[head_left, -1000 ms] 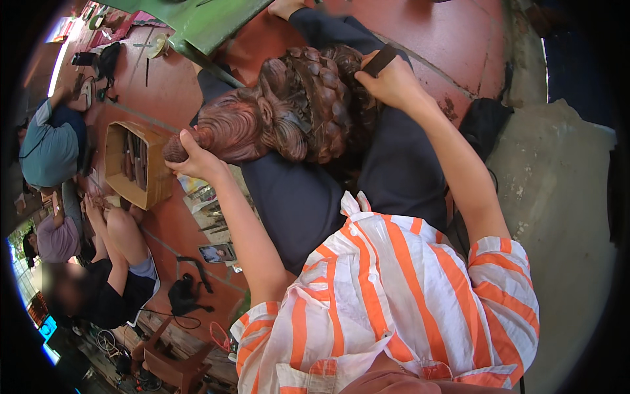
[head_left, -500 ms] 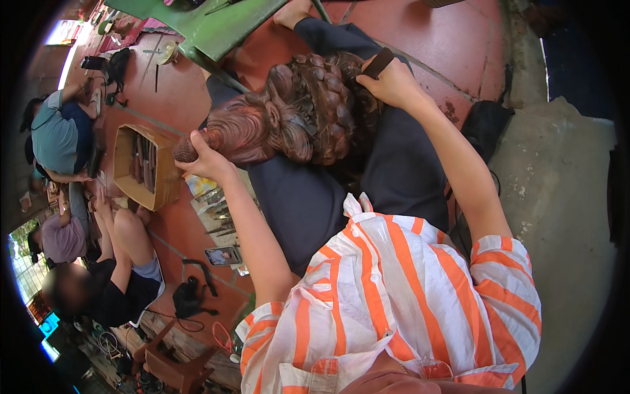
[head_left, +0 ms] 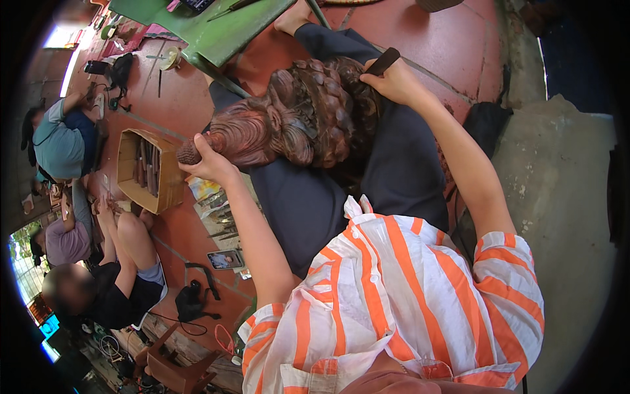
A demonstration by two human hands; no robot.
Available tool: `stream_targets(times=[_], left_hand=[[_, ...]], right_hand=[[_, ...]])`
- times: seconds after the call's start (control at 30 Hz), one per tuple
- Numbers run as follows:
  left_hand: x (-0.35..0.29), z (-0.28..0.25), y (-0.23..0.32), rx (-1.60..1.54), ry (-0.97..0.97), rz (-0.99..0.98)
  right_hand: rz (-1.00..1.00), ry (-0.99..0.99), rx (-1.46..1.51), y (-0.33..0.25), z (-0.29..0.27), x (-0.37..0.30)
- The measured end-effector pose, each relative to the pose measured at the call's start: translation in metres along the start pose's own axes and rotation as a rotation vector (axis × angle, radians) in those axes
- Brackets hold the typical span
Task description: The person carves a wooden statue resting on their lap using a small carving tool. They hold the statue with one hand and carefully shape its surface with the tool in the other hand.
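Note:
A reddish-brown carved wooden statue [head_left: 289, 118] lies on its side across my lap, its knobbed head to the left and its petal-carved base to the right. My left hand [head_left: 211, 163] is closed around the head end. Over the base, my right hand [head_left: 397, 82] pinches a dark, flat, strip-like piece [head_left: 382, 62], which sticks out above the fingers; its exact kind does not show. The right fingertips are close to the carved petals, and whether they touch is hidden.
A green table [head_left: 216, 29] stands just beyond the statue. At left, a cardboard box [head_left: 167, 177] holds several wooden-handled tools. A phone [head_left: 225, 259] and a black bag-like thing [head_left: 191, 301] lie on the red-tiled floor. Several people sit farther left, one in a teal shirt [head_left: 60, 148].
The whole view has shifted slightly, and the dark piece in my right hand tilts a little differently. My left hand keeps its hold on the statue's head.

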State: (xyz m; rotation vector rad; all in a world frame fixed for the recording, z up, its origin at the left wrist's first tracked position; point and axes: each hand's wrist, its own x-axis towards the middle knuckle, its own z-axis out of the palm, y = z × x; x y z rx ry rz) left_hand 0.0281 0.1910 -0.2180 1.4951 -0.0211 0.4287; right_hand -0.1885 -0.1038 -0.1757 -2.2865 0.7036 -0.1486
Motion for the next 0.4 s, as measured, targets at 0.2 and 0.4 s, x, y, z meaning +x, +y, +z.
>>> stream_targets(times=[0.2,0.4], left_hand=[[0.0,0.006,-0.008,-0.105,-0.015,-0.015],[0.002,0.004,-0.004,-0.089,-0.009,0.0]], right_hand=[[-0.185,0.26,-0.228,0.018,0.036,-0.004],[0.032,0.0,0.038,0.005,-0.002,0.001]])
